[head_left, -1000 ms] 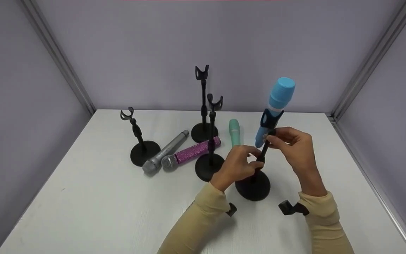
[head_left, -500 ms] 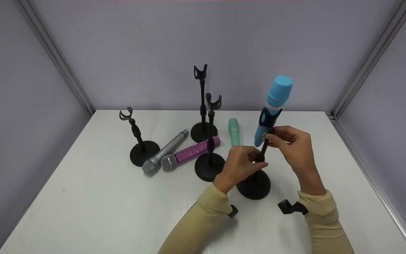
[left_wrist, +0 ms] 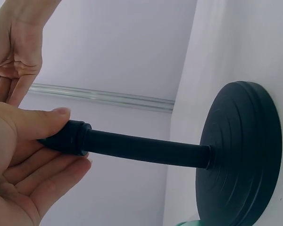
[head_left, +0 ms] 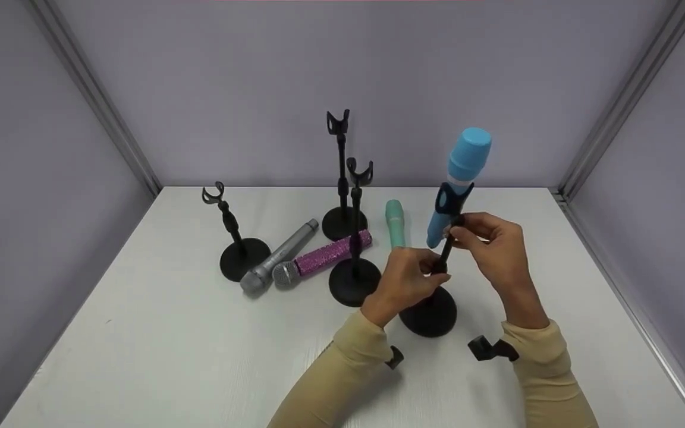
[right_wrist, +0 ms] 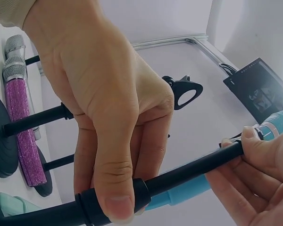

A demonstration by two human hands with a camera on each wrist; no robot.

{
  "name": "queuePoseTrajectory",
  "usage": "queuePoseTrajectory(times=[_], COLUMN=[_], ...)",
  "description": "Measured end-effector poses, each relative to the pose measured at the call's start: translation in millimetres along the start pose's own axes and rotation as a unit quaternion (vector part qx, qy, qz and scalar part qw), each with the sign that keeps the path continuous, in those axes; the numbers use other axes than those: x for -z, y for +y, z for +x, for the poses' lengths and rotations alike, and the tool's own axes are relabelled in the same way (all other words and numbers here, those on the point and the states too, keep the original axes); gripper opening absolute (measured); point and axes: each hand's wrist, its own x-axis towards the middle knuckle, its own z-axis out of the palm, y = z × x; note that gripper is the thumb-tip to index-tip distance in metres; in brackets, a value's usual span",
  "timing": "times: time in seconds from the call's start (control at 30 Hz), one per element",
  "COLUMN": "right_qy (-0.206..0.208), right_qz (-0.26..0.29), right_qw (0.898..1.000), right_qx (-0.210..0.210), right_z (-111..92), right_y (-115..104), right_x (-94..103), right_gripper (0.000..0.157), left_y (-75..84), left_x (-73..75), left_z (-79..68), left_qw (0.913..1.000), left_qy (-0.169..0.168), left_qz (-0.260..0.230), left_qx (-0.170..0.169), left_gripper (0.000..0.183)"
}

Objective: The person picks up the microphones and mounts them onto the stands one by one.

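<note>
The left hand [head_left: 405,280] in my feed pinches the collar [left_wrist: 75,137] of the black stand [head_left: 429,315], thumb further across than a second ago; I read that as a turn of the collar. The right hand [head_left: 495,245] pinches the upper pole [head_left: 446,252]. Above, the blue microphone [head_left: 469,156] tilts in its clip [head_left: 451,201], shifted slightly left. Other microphones [head_left: 321,255] lie on the desk [head_left: 158,333].

Here's the left sleeve [head_left: 330,368], tan and bunched just behind the left hand [head_left: 405,279]; the right sleeve [head_left: 547,374] matches, creased behind the right hand [head_left: 500,249]; and there, jutting inward behind each bare hand, a black left mount [head_left: 395,357] and angular black right mount [head_left: 483,349]!
</note>
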Motion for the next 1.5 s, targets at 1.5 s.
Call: queuePoseTrajectory(times=[1.5], right_qy=[-0.224], right_qz=[-0.258], right_qw=[0.935], right_qx=[-0.091], right_z=[-30], right_y=[60], right_x=[28.0], right_gripper=[0.041], left_y=[-23.7], left_x=[4.0], left_z=[-27.7], left_qw=[0.9595], left_qy=[-0.175], left_qz=[0.161], left_qx=[0.151], left_gripper=[0.060])
